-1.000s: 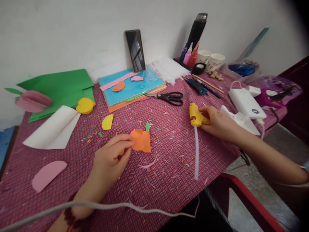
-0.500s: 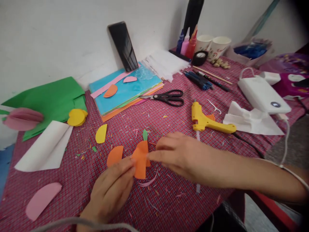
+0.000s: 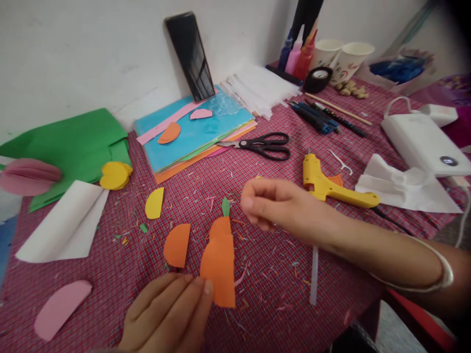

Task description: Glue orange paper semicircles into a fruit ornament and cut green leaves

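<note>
Centrally, the orange paper shape (image 3: 219, 272) sits near, over the checked cloth (image 3: 110, 284), its left edge pinched by the left hand (image 3: 167, 314), presumably to steady it. The right hand (image 3: 281, 203), loosely curled on the far right side, shows no object; fingertip grip cannot be told. Rightward, the yellow glue gun (image 3: 326, 181) lies apparently within easy reach.

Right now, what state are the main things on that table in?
Orange paper cutout: left hand touching it
Right hand: fingers curled, contents unclear
Glue gun: lying on its side
Scissors: lying flat
Phone: propped up, screen dark
Squeeze bottles: upright
Paper cups: upright
White tissue: crumpled
Power bank: cable plugged in
Yellow half-round: lying flat
</note>
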`<action>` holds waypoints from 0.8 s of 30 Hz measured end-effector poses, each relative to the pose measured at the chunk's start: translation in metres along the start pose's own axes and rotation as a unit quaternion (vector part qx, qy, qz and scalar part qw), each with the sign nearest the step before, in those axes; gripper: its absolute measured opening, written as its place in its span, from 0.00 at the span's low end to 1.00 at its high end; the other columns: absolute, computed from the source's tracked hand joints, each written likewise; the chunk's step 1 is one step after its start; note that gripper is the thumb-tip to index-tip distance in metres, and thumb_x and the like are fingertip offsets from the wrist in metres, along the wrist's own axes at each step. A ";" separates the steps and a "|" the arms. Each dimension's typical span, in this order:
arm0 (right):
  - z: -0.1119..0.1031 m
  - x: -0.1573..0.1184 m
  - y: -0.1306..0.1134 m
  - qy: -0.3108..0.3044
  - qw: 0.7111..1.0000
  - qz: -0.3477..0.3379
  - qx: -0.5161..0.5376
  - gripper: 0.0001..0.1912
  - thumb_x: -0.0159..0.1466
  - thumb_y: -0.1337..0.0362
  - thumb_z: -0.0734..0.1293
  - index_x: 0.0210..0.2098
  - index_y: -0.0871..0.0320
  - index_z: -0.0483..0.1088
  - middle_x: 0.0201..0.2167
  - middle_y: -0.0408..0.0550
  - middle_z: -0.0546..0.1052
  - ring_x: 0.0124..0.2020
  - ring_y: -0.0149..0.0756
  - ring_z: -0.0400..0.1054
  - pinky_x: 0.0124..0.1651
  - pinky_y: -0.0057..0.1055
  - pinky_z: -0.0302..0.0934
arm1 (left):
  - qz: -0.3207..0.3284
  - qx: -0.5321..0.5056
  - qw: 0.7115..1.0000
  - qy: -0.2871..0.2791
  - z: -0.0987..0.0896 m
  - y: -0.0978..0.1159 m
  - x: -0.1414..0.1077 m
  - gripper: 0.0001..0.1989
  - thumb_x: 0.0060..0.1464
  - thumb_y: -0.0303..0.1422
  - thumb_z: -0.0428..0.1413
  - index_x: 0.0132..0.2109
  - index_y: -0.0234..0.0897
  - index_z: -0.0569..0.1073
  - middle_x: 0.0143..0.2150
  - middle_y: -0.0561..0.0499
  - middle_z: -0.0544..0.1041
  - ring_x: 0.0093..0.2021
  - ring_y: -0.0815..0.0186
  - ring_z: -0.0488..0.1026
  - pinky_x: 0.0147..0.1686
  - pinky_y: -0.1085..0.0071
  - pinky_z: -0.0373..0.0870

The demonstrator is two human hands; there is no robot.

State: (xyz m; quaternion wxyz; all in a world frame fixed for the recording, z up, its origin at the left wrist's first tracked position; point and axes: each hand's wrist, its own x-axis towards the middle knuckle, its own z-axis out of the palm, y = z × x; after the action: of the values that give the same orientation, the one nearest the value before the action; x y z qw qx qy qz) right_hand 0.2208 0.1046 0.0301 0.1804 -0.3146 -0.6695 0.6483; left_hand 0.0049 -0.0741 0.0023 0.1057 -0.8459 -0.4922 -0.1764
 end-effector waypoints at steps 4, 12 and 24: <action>-0.015 -0.001 0.006 -0.045 0.962 -0.103 -0.249 0.09 0.65 0.69 0.61 0.30 0.59 0.69 0.27 0.43 0.71 0.29 0.29 0.63 0.35 0.28 0.57 | -0.022 -0.020 0.999 -0.012 0.001 -0.010 0.003 0.14 0.60 0.24 0.49 0.50 0.36 0.73 0.43 0.46 0.79 0.48 0.58 0.75 0.49 0.60 0.73; -0.006 -0.002 0.027 -0.135 0.883 -0.180 -0.413 0.10 0.67 0.69 0.61 0.38 0.60 0.76 0.33 0.48 0.74 0.35 0.35 0.66 0.38 0.32 0.58 | -0.004 -0.031 0.998 -0.053 0.010 -0.023 0.021 0.17 0.58 0.19 0.50 0.51 0.38 0.72 0.42 0.50 0.79 0.45 0.63 0.76 0.47 0.67 0.75; -0.003 0.001 0.032 -0.128 0.876 -0.174 -0.432 0.10 0.68 0.68 0.61 0.38 0.60 0.75 0.32 0.48 0.73 0.35 0.36 0.65 0.37 0.33 0.58 | -0.013 -0.053 0.998 -0.023 0.021 -0.021 0.017 0.18 0.57 0.18 0.53 0.54 0.34 0.72 0.50 0.47 0.77 0.50 0.65 0.75 0.52 0.70 0.74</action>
State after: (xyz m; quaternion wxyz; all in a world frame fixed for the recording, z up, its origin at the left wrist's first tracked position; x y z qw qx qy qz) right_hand 0.2284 0.1062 -0.0008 0.0494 -0.1537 -0.9440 0.2876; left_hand -0.0021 -0.0430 -0.0100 0.0467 -0.8476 -0.4955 -0.1839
